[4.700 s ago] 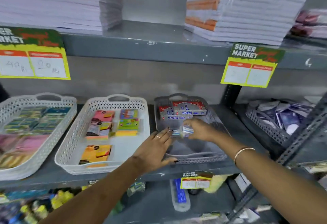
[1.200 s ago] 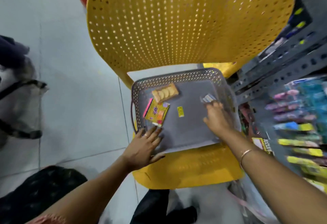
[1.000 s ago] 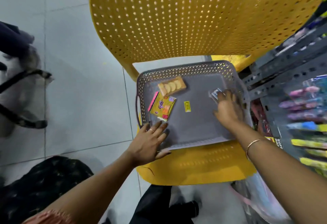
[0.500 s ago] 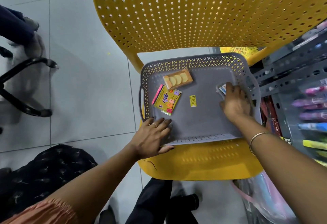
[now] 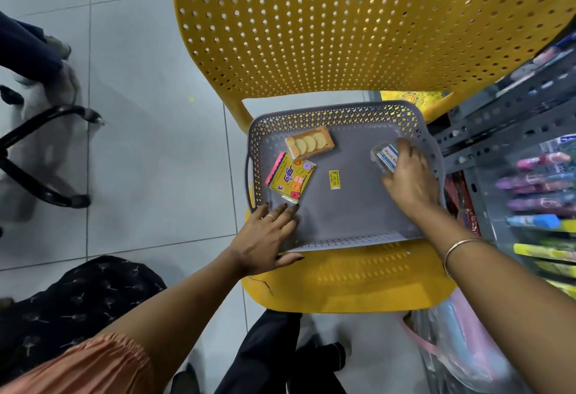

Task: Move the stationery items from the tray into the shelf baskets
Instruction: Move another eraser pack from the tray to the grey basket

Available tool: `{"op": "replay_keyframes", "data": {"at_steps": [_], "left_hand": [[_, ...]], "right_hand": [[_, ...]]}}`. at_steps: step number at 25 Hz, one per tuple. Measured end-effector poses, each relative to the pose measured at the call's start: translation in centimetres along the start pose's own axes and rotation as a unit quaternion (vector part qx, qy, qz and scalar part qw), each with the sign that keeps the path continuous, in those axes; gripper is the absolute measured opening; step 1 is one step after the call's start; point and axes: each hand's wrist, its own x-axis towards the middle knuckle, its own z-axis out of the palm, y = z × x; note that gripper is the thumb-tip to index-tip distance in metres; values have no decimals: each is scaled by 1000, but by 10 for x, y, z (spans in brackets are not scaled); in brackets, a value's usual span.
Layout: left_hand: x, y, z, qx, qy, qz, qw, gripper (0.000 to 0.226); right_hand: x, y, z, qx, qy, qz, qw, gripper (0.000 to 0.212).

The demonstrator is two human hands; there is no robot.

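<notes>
The left hand [image 5: 268, 238] is laid flat, fingers spread, over the near left rim of the grey tray [image 5: 343, 239]; nothing is held in it. The tray is carried on the seat of a yellow chair [image 5: 343, 281], whose front edge shows bare nearer than the tray. Just beyond the left fingertips a yellow sticky-note pack [image 5: 291, 180] is seen lying tilted on the tray floor, and farther back an orange box [image 5: 309, 143] lies close to it. A small yellow price sticker [image 5: 334, 179] is found mid-tray, with bare grey floor around it. At the far right, the right hand [image 5: 408, 181] is curled over a small blue-and-white packet [image 5: 386, 158] beside the tray's right wall; whether the packet is gripped cannot be told. A shelf rack [image 5: 511, 119] stands close along the right.
</notes>
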Motion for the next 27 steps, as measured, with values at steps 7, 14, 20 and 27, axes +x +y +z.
{"op": "replay_keyframes", "data": {"at_steps": [7, 14, 20, 27], "left_hand": [[25, 12, -101, 5, 47, 41, 998, 77], [124, 83, -286, 4, 175, 157, 972, 80], [185, 232, -400, -10, 275, 331, 903, 73], [156, 435, -418, -22, 250, 490, 835, 83]], "right_hand": [[-22, -26, -159, 102, 90, 12, 991, 57], [-112, -6, -369, 162, 212, 33, 963, 66], [-234, 73, -490, 134, 285, 125, 941, 67], [-425, 181, -510, 67, 262, 308, 912, 67]]}}
